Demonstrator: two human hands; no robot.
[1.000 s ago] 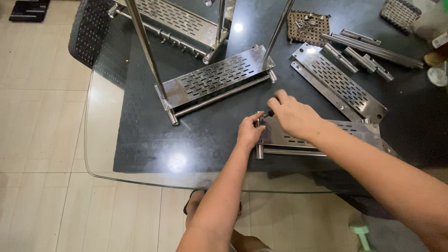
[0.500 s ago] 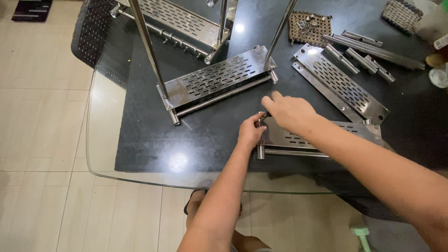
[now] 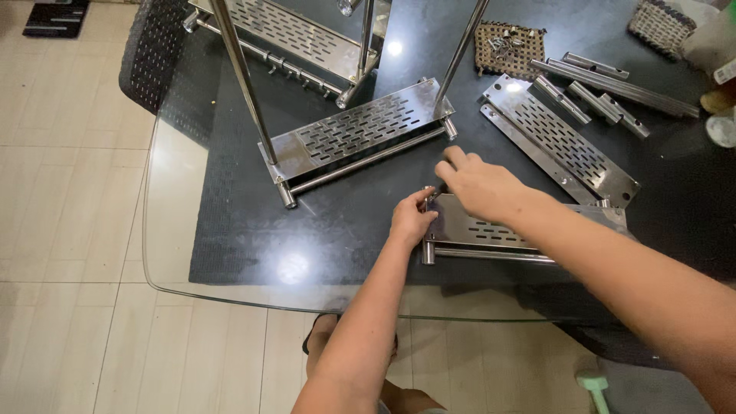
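The shiny silver steel shelf panels (image 3: 360,126) carry rows of short dark slots. The glass worktop (image 3: 176,253) wears a black mat (image 3: 253,230); the floor tiles (image 3: 69,192) are cream.

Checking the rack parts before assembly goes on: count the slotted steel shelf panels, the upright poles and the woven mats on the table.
Slotted steel shelf panels: 4
Upright poles: 3
Woven mats: 2
Total: 9
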